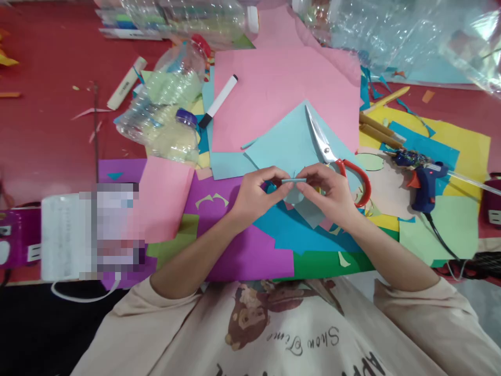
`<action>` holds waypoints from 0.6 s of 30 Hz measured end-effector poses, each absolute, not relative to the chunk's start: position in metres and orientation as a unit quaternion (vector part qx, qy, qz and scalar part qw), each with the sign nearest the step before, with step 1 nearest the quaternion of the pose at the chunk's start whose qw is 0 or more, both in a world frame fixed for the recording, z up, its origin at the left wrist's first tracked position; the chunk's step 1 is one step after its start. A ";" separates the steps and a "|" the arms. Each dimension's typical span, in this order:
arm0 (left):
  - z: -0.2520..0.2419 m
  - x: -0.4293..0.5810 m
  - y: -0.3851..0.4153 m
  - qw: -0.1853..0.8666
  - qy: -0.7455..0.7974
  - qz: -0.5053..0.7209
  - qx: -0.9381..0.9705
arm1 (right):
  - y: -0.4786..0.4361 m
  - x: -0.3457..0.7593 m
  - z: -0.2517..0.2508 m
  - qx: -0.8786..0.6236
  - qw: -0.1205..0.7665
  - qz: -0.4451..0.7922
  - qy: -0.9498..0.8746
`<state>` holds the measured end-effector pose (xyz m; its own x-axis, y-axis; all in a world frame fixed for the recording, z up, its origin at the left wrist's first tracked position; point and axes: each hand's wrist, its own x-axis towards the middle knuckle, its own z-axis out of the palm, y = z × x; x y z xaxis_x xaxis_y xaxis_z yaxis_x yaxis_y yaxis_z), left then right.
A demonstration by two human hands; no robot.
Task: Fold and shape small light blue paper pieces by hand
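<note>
Between my two hands is a small light-blue strip of paper [294,180], held level by its ends. My left hand [260,196] pinches the strip's left end between thumb and fingers. At the other end, the thumb and fingers of my right hand [326,190] are closed on it. Just beyond my right hand lie scissors [326,149] with red handles, blades slightly apart, resting on a light-blue paper sheet [279,138]. Blue paper [282,222] and small cut scraps lie below my hands.
A blue glue gun [425,190] with a glue stick lies at the right, its cord running to the front edge. A white marker [219,102] rests on pink paper [274,78]. Plastic bottles [172,73] stand at the back left. Purple paper [242,256] covers the front.
</note>
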<state>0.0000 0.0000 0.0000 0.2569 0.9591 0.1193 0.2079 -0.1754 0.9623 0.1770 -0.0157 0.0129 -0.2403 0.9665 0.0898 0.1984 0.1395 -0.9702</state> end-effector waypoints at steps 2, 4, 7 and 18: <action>0.001 0.000 -0.001 0.454 0.445 0.405 0.657 | -0.015 0.177 0.012 -0.459 0.415 0.464 -0.634; 0.001 0.000 -0.002 0.447 0.450 0.409 0.656 | -0.015 0.176 0.012 -0.457 0.408 0.469 -0.636; 0.001 0.001 -0.004 0.436 0.456 0.419 0.653 | -0.015 0.175 0.011 -0.454 0.391 0.472 -0.646; 0.002 -0.001 -0.005 0.342 0.418 0.418 0.731 | -0.015 0.175 0.008 -0.433 0.363 0.428 -0.706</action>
